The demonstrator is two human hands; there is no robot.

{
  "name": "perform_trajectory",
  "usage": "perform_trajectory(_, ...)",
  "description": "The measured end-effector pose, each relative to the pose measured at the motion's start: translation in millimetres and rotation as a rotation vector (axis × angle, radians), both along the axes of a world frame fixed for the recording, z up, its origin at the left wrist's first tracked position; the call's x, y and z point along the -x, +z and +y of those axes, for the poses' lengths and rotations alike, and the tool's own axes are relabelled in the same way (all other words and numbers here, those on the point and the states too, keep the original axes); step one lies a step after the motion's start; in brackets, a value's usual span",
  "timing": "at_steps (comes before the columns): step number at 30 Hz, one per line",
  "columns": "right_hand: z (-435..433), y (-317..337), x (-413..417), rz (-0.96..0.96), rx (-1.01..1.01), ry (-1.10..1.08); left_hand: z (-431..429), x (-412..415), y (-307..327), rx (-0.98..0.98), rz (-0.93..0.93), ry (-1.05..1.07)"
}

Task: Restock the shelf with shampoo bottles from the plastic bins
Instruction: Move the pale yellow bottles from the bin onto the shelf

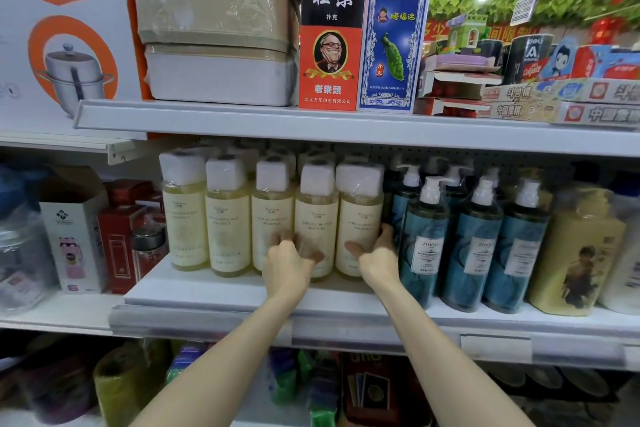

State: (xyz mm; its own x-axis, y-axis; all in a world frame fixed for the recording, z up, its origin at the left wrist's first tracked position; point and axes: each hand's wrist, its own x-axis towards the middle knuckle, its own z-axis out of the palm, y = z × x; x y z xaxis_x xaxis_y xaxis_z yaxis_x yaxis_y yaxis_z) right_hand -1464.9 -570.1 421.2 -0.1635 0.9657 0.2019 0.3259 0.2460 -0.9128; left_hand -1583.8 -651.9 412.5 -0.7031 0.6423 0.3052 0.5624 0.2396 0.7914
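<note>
My bare forearms (221,367) reach over the lip of the grey metal shelf (207,291). My left hand (289,262) curls round one pale yellow, white-capped plastic shampoo bottle (317,215). My right hand (377,255) curls round the neighbouring bottle (358,215). Both stand upright at the row's right end. I judge I'm squaring them beside the teal pump bottles (424,246). No plastic bins show.
</note>
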Motion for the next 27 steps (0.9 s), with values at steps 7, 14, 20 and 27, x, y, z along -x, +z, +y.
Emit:
perform_trajectory(7,-1.1,1.2,-0.4,0.001,-0.005,-0.004,2.4,-4.2,3.5,0.032,0.025,0.037)
perform_trajectory(14,-9.7,3.7,-6.8,0.04,0.049,0.074,-2.9,-2.3,-1.7,-0.025,-0.048,-0.014)
perform_trajectory(20,-24.0,5.1,-18.9,0.044,0.008,0.104,-18.3,-10.6,-2.3,-0.153,-0.182,-0.122)
perform_trajectory(27,-43.3,3.4,-39.1,0.076,-0.024,0.193,-52.5,-30.7,-1.3,-0.266,-0.353,-0.164)
